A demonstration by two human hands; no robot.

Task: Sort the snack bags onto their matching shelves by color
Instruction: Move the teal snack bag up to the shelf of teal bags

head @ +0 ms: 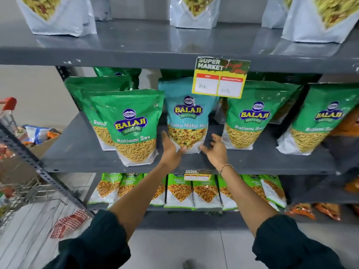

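Note:
A teal Balaji snack bag [187,115] stands upright on the grey middle shelf [77,152], between green Ratlami Sev bags [134,125] on its left and more green bags [250,117] on its right. My left hand [171,150] touches the teal bag's lower left corner, thumb against its base. Just off the bag's lower right corner, my right hand [215,150] hovers with fingers spread and nothing in it. Neither hand has a firm hold on the bag.
White bags [58,16] line the top shelf. Light green bags [180,189] fill the lower shelf; orange bags [328,210] lie at the bottom right. A yellow price tag [219,78] hangs over the teal bag. A shopping cart [23,187] with mixed snacks stands at left.

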